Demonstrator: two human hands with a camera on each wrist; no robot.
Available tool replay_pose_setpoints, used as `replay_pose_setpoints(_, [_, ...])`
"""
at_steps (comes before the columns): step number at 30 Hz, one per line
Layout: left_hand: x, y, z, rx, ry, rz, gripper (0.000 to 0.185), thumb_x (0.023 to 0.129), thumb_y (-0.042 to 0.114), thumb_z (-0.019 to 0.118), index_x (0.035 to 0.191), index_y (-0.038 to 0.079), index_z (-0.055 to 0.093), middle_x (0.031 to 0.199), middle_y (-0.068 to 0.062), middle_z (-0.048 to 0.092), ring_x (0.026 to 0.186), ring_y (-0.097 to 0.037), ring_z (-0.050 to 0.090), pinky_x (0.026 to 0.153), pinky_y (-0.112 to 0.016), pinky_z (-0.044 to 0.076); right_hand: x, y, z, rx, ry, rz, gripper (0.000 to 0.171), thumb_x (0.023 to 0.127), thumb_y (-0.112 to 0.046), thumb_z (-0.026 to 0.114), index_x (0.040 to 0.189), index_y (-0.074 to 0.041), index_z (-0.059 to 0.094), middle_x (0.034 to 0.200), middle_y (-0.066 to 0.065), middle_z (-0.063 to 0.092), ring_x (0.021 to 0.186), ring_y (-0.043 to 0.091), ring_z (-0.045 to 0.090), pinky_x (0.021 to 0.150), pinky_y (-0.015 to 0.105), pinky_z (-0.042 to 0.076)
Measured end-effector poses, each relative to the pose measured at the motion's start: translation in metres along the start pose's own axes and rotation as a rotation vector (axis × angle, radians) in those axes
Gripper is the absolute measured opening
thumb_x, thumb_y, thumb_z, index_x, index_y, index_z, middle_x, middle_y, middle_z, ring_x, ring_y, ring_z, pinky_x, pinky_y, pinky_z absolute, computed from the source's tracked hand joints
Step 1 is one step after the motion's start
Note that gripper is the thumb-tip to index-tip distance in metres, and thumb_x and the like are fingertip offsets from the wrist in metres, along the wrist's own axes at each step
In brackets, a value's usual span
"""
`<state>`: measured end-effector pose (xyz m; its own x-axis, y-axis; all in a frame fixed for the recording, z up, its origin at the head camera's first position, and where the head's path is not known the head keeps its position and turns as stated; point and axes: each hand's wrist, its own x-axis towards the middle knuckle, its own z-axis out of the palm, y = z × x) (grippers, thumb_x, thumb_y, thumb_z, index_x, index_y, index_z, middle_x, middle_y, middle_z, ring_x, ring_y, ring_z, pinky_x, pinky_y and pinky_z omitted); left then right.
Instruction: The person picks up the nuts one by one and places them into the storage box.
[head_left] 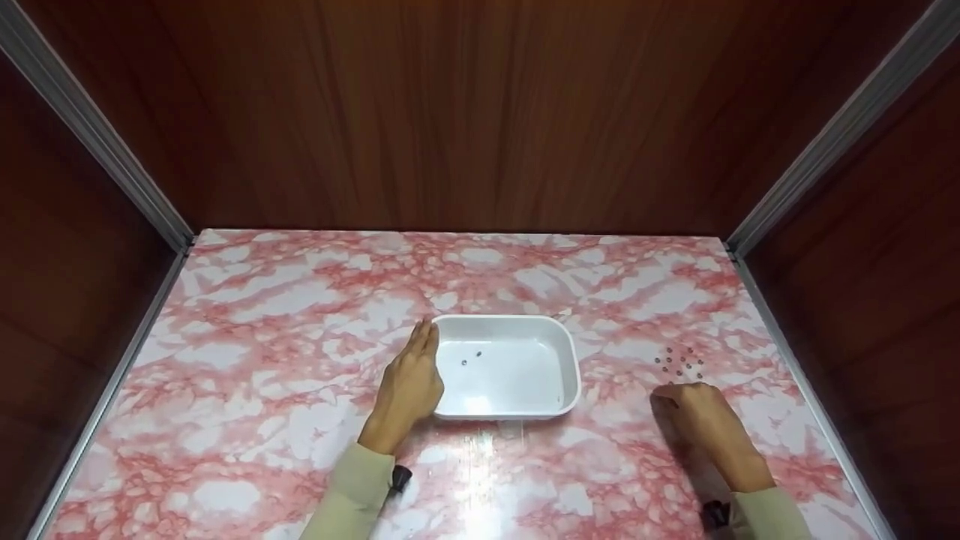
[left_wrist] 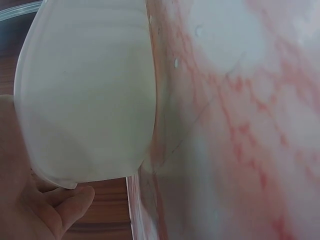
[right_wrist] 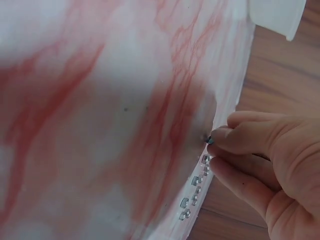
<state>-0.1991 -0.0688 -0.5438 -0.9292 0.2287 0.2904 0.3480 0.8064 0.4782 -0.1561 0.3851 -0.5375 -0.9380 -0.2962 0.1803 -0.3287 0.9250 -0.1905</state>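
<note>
Sleeve cuffs are seen at the near edge of the table (head_left: 300, 300), one on each forearm. From the left cuff, the left hand (head_left: 411, 386) is laid flat, fingers straight and together, against the left wall of the tray (head_left: 570, 375); in the left wrist view the tray wall (left_wrist: 85, 100) is met by the palm, with the thumb (left_wrist: 70, 202) tucked under its lip. Two nuts (head_left: 470, 358) lie apart inside the tray.

To the right, well apart from the tray, a loose cluster of nuts (head_left: 679, 365) rests on the table. The right hand (head_left: 694, 420) is brought down just beside that cluster with its fingers curled. In the right wrist view the fingertips (right_wrist: 220, 142) are closed together on one small dark nut (right_wrist: 208, 139) at the edge of the cluster (right_wrist: 195, 187); it appears pinched, though whether it has left the surface cannot be told.

For the pick to go well, the pinch is best kept to a single nut, taken from the cluster's edge so the neighbours are not scattered. The nut should be held by fingertip pads, not nails, since such small pieces are easily flicked away. The tray is best held steady by the flat left hand.
</note>
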Motion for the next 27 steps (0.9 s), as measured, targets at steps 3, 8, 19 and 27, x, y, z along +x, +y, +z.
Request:
replay_pose_setpoints(3, [-0.0017,0.0003,0.0005,-0.009,-0.008,-0.009,0.052,0.101,0.002,0.046,0.151,-0.012,0.048,0.163,-0.029,0.042,0.153,-0.042,0.043,0.12,-0.051,0.046,0.0004,0.0002,0.0025,-0.017,-0.012,-0.013,0.027,0.091,0.006,0.068,0.082,-0.017,0.079,0.079,0.001,0.079,0.068,0.008,0.068,0.062,0.033,0.057])
replay_pose_setpoints(8, [-0.002,0.0008,0.0001,0.0,-0.004,0.005,0.05,0.102,0.0,0.046,0.15,-0.013,0.048,0.16,-0.031,0.044,0.152,-0.043,0.045,0.116,-0.051,0.049,0.001,-0.0004,0.0034,0.002,-0.044,0.001,0.034,0.091,0.006,0.066,0.073,-0.021,0.072,0.07,-0.007,0.071,0.062,0.0,0.052,0.059,0.026,0.05])
replay_pose_setpoints(19, [0.0034,0.0004,-0.0015,0.043,0.014,0.01,0.053,0.098,-0.001,0.048,0.149,-0.012,0.05,0.161,-0.028,0.045,0.151,-0.041,0.046,0.113,-0.05,0.052,0.0054,-0.0037,0.0003,-0.007,-0.051,-0.011,0.032,0.094,0.005,0.065,0.071,-0.018,0.069,0.066,-0.002,0.069,0.06,0.004,0.058,0.056,0.029,0.052])
replay_pose_setpoints(27, [0.0021,0.0016,-0.0006,0.076,0.036,0.019,0.052,0.097,0.0,0.048,0.148,-0.011,0.052,0.159,-0.027,0.05,0.149,-0.039,0.05,0.107,-0.05,0.056,0.0032,-0.0039,-0.002,-0.036,-0.087,-0.014,0.031,0.094,0.004,0.064,0.071,-0.017,0.069,0.066,-0.002,0.069,0.061,0.01,0.063,0.054,0.032,0.053])
